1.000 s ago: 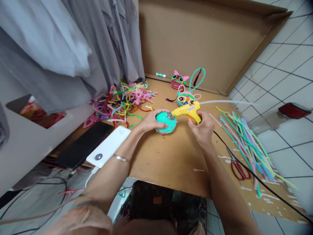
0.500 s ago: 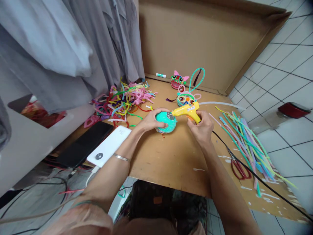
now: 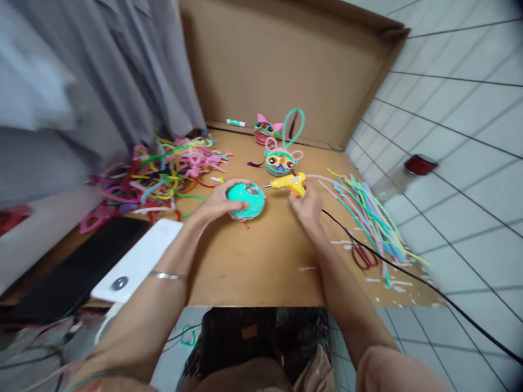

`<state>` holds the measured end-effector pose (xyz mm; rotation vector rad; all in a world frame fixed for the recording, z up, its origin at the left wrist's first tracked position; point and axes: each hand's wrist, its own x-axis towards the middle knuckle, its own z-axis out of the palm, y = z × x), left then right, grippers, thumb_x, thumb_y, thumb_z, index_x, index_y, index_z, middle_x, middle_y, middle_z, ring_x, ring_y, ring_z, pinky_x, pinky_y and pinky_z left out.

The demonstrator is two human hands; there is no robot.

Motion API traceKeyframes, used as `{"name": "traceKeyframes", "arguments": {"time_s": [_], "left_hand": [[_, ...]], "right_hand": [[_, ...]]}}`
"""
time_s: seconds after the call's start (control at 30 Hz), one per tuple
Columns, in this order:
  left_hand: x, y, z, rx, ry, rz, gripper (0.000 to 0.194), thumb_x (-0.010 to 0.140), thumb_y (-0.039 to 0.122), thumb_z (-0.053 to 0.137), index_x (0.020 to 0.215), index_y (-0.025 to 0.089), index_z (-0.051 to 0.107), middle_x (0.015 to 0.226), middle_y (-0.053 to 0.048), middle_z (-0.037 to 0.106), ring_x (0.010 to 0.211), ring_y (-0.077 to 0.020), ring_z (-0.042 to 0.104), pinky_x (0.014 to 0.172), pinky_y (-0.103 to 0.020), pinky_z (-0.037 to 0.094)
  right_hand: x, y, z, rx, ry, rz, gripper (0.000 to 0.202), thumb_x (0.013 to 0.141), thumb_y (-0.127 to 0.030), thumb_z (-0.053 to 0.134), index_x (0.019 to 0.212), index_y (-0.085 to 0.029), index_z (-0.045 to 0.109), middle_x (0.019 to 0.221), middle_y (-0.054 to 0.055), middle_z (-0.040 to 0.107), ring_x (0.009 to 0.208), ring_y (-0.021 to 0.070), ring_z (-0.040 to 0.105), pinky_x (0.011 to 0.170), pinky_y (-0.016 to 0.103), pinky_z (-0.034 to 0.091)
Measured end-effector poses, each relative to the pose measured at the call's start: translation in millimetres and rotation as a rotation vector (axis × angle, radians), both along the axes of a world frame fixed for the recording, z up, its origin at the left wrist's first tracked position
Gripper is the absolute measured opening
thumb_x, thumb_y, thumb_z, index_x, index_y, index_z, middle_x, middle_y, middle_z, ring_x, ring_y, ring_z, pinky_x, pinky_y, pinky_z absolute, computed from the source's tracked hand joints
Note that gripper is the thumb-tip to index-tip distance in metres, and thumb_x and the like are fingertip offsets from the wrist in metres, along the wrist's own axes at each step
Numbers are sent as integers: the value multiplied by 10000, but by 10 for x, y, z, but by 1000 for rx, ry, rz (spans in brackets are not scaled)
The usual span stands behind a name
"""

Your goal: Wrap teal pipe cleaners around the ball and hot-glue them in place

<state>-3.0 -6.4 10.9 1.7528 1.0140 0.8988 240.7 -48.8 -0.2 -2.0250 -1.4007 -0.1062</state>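
Turquoise round ball of wound strands (image 3: 250, 200) is in the left grip (image 3: 220, 201), whose thumb and fingers pinch its side above the brown worktop (image 3: 245, 272). To the right, the right grip (image 3: 308, 208) is wrapped around the handle of a yellow plastic glue gun (image 3: 287, 184); its metal tip points leftward, just beside the ball. Straight pastel fuzzy stems (image 3: 370, 215) lie to the right of the right grip.
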Motion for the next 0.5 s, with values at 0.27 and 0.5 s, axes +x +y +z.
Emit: {"name": "traceKeyframes", "arguments": {"time_s": [0.27,0.5], "left_hand": [[5,-30,48,7,106,70,799,500,478,728,1228,166,624,1235,-96,680,1086,-300,634,946,-387,534],[35,-101,136,-21,161,88,844,510,488,705,1276,153,593,1241,-79,668,1049,-273,611,889,-343,536]], "right_hand": [[177,9,-119,-210,-142,33,363,933,-279,553,1256,-114,578,1274,187,664,1162,302,600,935,374,414],[218,-11,-155,-294,-148,32,382,1008,-346,485,1257,-69,573,1299,211,642,1164,298,572,977,389,351]]}}
